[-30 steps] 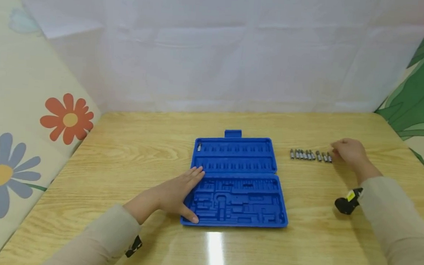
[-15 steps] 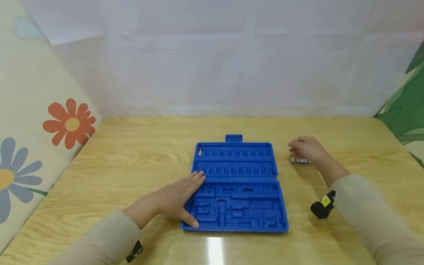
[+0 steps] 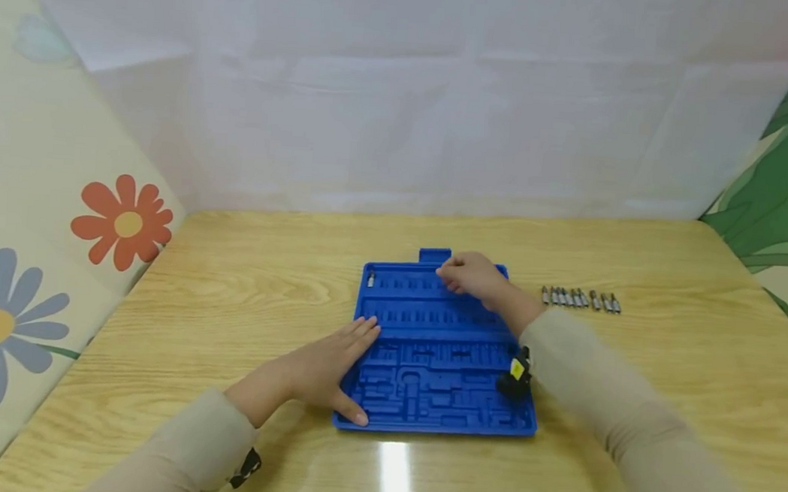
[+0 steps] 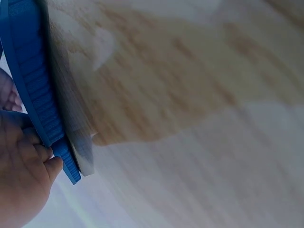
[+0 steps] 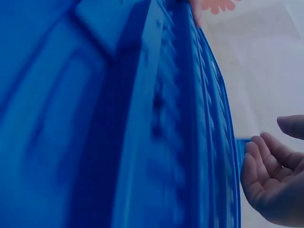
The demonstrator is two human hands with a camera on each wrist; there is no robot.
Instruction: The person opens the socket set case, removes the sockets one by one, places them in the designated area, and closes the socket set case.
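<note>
An open blue plastic bit case lies flat on the table, its moulded slots facing up. One screwdriver bit sits in the top left slot. My left hand rests on the case's left edge with fingers spread and straight; in the left wrist view, that hand lies against the rim. Over the upper right slots is my right hand, its fingers curled. Whether something small is between its fingertips is hidden. In the right wrist view, that hand shows curled fingers and a gap below the upper digit.
Several loose screwdriver bits stand in a row on the wooden table, right of the case. A white cloth hangs behind the table. Flower-patterned panels flank both sides.
My right hand has travelled left from the right end of the bit row, over the row, to above the case. The left hand has stayed on the case's edge.
</note>
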